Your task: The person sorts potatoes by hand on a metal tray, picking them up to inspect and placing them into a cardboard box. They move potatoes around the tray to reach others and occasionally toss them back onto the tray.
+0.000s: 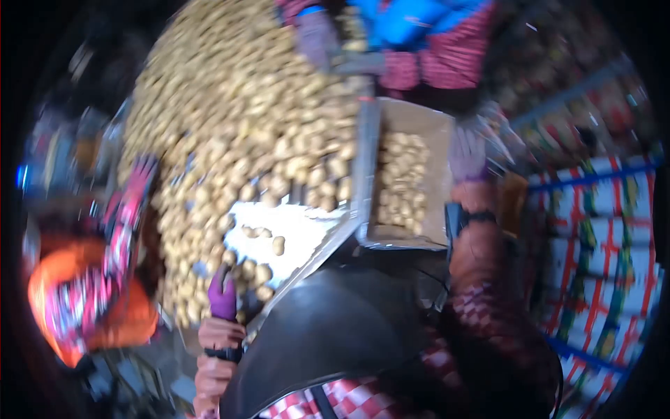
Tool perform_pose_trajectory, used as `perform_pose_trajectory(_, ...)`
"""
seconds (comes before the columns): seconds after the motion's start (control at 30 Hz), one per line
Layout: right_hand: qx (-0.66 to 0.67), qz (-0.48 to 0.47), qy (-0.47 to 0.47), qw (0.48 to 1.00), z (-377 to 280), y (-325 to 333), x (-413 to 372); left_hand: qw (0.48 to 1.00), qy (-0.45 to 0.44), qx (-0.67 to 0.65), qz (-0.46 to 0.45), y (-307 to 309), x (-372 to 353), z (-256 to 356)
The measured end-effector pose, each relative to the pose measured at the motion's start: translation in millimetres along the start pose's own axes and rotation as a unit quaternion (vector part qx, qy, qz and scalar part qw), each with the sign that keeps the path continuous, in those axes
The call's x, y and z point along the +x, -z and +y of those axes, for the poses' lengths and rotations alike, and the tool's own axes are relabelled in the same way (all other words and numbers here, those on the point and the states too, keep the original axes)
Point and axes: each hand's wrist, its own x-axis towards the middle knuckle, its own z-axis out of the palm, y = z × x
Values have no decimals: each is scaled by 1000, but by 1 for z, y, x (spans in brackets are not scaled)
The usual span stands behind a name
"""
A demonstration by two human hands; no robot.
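Note:
My left hand (222, 297), in a purple glove, is at the near edge of a heap of potatoes (230, 133). One potato (229, 258) lies right at its fingertips; blur hides whether the fingers grip it. At the right, my right hand (468, 153) has its fingers spread, beside the right wall of a cardboard box (434, 119), and looks to hold nothing. Potatoes (403, 181) fill the bottom of this box. Between my hands, a few loose potatoes (278, 245) lie on a bright white patch of the table (307, 227).
A metal rim (328, 244) edges the table in front of me. Across the heap, a co-worker's gloved hand (317, 38) is over the potatoes. Another co-worker's gloved hand (143, 167) reaches in from the left. Printed white and red boxes (600, 244) are stacked at the right.

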Motion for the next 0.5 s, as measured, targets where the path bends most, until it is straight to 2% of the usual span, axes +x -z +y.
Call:
perform_pose_trajectory(0.03, 25, 35, -43, 998, 21, 34, 9, 999, -8, 46, 7, 7, -11, -4)
perform_pose_trajectory(0.07, -136, 101, -32, 985, 86, 9, -19, 992, 32, 120, -12, 12, -20, 6)
perform_pose_trajectory(0.1, -291, 169, -43, 941, 155, -23, -49, 988, -77, 133, 29, 13, -18, 6)
perform_pose_trajectory(0.13, -276, 189, -119, 935, 192, -14, -60, 965, -141, 206, 78, 12, -22, -1)
perform_pose_trajectory(0.17, -291, 170, -205, 919, 213, 7, -66, 962, -171, 186, 100, 9, -15, 3)
perform_pose_trajectory(0.2, -249, 82, -339, 904, 233, 31, -64, 956, -173, 209, 113, 10, -16, 20)
perform_pose_trajectory(0.23, -198, -1, -458, 867, 253, 43, -58, 952, -143, 257, 83, 4, -22, 2)
perform_pose_trajectory(0.27, -275, -4, -484, 831, 278, 32, -59, 956, -75, 282, 10, 11, -20, 18)
perform_pose_trajectory(0.3, -351, -10, -501, 791, 308, 5, -70, 924, -89, 369, 31, 9, -31, 0)
perform_pose_trajectory(0.37, -469, -22, -522, 712, 353, -30, -79, 931, -14, 363, 41, 31, -52, -39)
perform_pose_trajectory(0.4, -513, -29, -528, 676, 372, -36, -75, 929, 58, 361, 54, 36, -62, -65)
perform_pose_trajectory(0.43, -552, -32, -536, 638, 390, -42, -72, 930, 20, 340, 140, 43, -80, -77)
perform_pose_trajectory(0.5, -606, -90, -524, 591, 431, -60, -78, 910, 85, 365, 180, 55, -90, -72)
